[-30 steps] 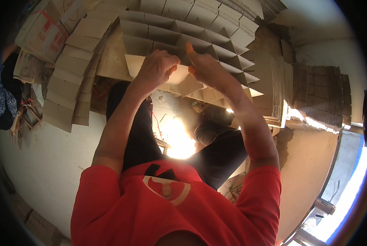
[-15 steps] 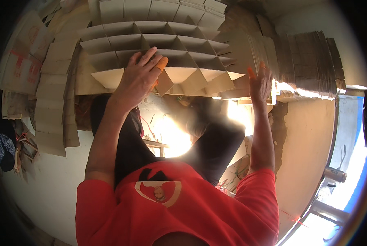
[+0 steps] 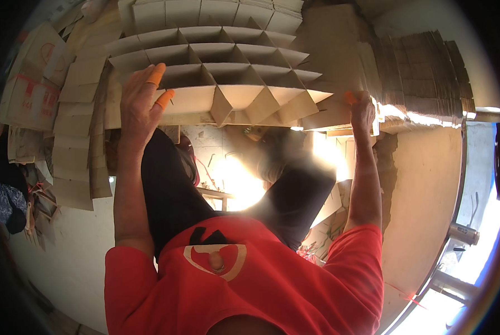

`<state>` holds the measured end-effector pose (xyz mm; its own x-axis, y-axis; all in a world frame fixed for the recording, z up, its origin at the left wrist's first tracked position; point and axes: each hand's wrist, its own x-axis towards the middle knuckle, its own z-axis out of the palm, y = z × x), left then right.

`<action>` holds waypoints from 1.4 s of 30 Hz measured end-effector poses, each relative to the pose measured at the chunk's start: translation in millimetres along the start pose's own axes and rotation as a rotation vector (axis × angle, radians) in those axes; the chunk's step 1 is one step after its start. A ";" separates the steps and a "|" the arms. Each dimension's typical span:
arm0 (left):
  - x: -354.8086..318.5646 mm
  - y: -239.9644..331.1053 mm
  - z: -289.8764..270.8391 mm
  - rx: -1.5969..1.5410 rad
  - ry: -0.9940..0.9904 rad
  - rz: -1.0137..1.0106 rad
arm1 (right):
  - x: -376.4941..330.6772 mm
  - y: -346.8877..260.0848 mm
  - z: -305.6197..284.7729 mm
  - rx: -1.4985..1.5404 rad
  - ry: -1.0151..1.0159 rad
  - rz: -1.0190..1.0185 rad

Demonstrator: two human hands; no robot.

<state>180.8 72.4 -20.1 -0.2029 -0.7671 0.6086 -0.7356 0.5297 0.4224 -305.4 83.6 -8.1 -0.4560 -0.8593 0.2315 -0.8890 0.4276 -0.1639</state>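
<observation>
A cardboard divider grid (image 3: 239, 75) of interlocked strips stands in front of me, its cells opening upward. My left hand (image 3: 140, 106) is at the left end of its nearest strip, with orange covers on the thumb and one finger. Those fingers are spread, and I cannot tell whether the thumb touches the strip. Off the grid's right side, my right hand (image 3: 363, 113) is at the near edge of a stack of cardboard sheets (image 3: 367, 70). Its fingers are curled together, one with an orange cover; what lies between them is hidden.
More cardboard strips are piled at the far right (image 3: 423, 78). A long overlapping row of cardboard pieces (image 3: 71, 151) runs down the left, beside a printed carton (image 3: 32, 97). Further cardboard partitions (image 3: 216, 15) stand behind the grid. Bright sunlight falls between my knees.
My left hand has moved left, from over the middle of the grid's front to its left end. My right hand's fingers, raised before, are now curled lower at the stack.
</observation>
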 end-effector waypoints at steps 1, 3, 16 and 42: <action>-3.1 -4.6 -3.5 0.014 0.006 -0.024 | 0.4 -3.1 -2.6 0.096 0.025 0.047; -5.3 -11.4 -6.8 0.009 0.013 -0.025 | -0.2 -9.2 -10.2 0.289 0.074 0.140; -19.2 -28.5 -6.5 -0.347 0.014 -0.263 | -83.0 -229.7 -102.3 0.951 -0.083 -0.603; -18.1 -35.4 -2.0 -0.426 0.026 -0.250 | -104.7 -289.9 -71.4 0.890 -0.289 -0.726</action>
<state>211.8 68.3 -44.7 -0.0340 -0.8832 0.4677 -0.4289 0.4356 0.7914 -3.0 69.7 83.7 0.2714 -0.9008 0.3390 -0.5422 -0.4341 -0.7194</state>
